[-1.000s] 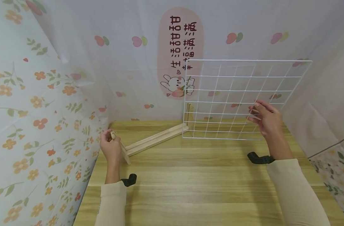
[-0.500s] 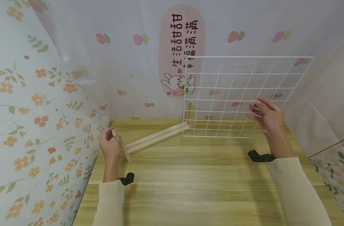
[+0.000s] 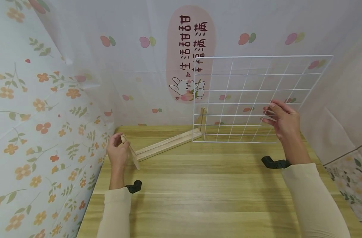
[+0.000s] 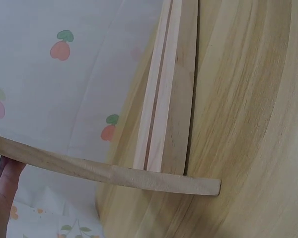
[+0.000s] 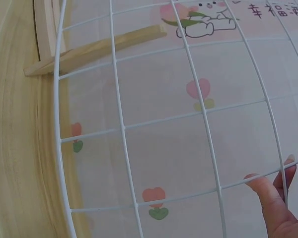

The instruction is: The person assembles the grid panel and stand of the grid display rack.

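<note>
In the head view my left hand (image 3: pixel 118 150) grips the upper end of a wooden stand's near upright (image 3: pixel 132 153). The stand's grooved base bar (image 3: pixel 169 142) runs diagonally to a second upright (image 3: pixel 203 119) at its far end. In the left wrist view the held upright (image 4: pixel 114 173) crosses the end of the grooved bar (image 4: pixel 161 99). My right hand (image 3: pixel 285 120) pinches a white wire grid panel (image 3: pixel 228 103) by its wires and holds it raised. The panel's lower left corner overlaps the far upright in the head view. Through its wires the right wrist view shows that upright (image 5: pixel 114 44).
The wood-grain table (image 3: pixel 192 195) extends in front of the stand. A printed cloth (image 3: pixel 130 66) with a rabbit and lettering hangs behind, and a flowered cloth (image 3: pixel 47 132) along the left side.
My right hand and the wire grid panel have risen slightly, the panel's top edge tilting up at the right. The stand's near end has shifted slightly right with my left hand.
</note>
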`<move>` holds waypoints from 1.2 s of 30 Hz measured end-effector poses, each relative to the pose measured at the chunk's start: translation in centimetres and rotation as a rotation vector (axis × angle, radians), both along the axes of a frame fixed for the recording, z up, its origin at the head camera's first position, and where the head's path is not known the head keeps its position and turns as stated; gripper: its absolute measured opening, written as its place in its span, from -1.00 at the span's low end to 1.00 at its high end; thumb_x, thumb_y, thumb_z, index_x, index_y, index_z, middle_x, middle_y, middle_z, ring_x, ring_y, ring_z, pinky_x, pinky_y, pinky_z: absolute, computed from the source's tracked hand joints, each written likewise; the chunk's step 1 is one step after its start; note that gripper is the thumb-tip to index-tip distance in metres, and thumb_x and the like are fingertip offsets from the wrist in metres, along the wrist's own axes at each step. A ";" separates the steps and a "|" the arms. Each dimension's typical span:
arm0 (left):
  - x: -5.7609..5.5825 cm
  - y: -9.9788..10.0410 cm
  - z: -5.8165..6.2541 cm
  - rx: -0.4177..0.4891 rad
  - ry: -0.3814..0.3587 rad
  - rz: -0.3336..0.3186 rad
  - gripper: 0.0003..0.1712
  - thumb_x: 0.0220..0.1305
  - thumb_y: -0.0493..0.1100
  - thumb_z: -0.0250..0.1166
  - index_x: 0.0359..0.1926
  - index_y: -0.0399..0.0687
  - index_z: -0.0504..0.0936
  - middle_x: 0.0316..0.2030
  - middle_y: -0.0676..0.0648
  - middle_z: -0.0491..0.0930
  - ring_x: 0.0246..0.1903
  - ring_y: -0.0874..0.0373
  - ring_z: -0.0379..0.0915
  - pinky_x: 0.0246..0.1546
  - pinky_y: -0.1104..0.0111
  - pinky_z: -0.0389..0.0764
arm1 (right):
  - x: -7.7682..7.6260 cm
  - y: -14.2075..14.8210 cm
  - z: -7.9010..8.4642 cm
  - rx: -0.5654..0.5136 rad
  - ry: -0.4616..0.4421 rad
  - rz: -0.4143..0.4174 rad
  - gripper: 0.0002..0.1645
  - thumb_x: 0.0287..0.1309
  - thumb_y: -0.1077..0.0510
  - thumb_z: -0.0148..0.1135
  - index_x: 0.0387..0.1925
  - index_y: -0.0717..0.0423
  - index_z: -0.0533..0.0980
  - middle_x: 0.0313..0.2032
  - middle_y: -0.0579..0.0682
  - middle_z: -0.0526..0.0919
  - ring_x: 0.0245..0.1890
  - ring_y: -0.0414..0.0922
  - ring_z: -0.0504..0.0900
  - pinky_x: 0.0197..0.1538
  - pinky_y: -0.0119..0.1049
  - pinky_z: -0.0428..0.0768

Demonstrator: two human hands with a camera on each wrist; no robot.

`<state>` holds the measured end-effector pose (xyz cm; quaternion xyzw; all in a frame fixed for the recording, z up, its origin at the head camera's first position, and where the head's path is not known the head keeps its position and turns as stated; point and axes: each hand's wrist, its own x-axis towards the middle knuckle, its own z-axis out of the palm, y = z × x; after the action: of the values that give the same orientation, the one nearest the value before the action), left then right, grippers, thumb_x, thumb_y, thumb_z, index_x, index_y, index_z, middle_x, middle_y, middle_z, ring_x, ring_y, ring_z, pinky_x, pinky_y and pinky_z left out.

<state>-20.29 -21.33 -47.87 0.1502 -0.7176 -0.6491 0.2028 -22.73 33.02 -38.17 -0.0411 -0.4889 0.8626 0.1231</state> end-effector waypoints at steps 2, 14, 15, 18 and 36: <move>-0.1 0.1 0.0 0.005 0.005 -0.012 -0.53 0.15 -0.50 0.21 0.11 -0.23 0.51 0.04 -0.23 0.52 -0.02 0.19 0.40 -0.20 0.55 0.50 | 0.1 0.0 0.1 0.003 0.002 0.000 -0.74 0.08 0.32 0.37 -0.14 0.31 0.63 -0.42 0.15 0.73 -0.44 0.00 0.74 -0.46 -0.14 0.69; -0.7 0.8 -0.4 -0.040 0.072 -0.043 -0.54 0.09 -0.53 0.25 0.06 -0.27 0.54 -0.01 -0.24 0.56 -0.09 0.22 0.46 -0.21 0.58 0.52 | 0.1 -0.1 0.5 0.016 -0.013 -0.009 -0.73 0.08 0.31 0.37 -0.14 0.30 0.63 -0.41 0.14 0.74 -0.44 -0.01 0.73 -0.45 -0.14 0.69; -0.8 0.9 -0.4 -0.039 0.072 -0.049 -0.54 0.09 -0.53 0.25 0.06 -0.27 0.54 -0.01 -0.23 0.56 -0.09 0.22 0.46 -0.22 0.59 0.52 | 0.0 -0.2 0.6 0.016 -0.014 -0.010 -0.73 0.08 0.31 0.38 -0.14 0.30 0.63 -0.41 0.14 0.74 -0.44 -0.01 0.73 -0.45 -0.14 0.69; -1.1 1.3 -0.4 -0.036 0.073 -0.066 -0.54 0.08 -0.54 0.24 0.05 -0.28 0.54 -0.01 -0.26 0.56 -0.10 0.22 0.47 -0.25 0.60 0.53 | 0.1 -0.2 0.7 0.015 -0.014 -0.011 -0.72 0.08 0.31 0.37 -0.13 0.30 0.63 -0.40 0.15 0.74 -0.44 -0.01 0.73 -0.44 -0.13 0.69; -2.5 2.9 0.1 -0.004 0.008 -0.145 -0.49 0.09 -0.52 0.24 0.12 -0.33 0.51 0.05 -0.34 0.55 -0.03 0.11 0.45 -0.24 0.64 0.51 | -0.2 -1.0 1.4 0.039 -0.010 -0.014 -0.68 0.07 0.26 0.40 -0.10 0.28 0.62 -0.37 0.12 0.73 -0.42 -0.04 0.73 -0.42 -0.17 0.69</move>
<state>-22.83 -18.45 -47.79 0.0948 -0.7271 -0.6612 0.1585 -22.90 32.05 -36.78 -0.0465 -0.5060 0.8518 0.1276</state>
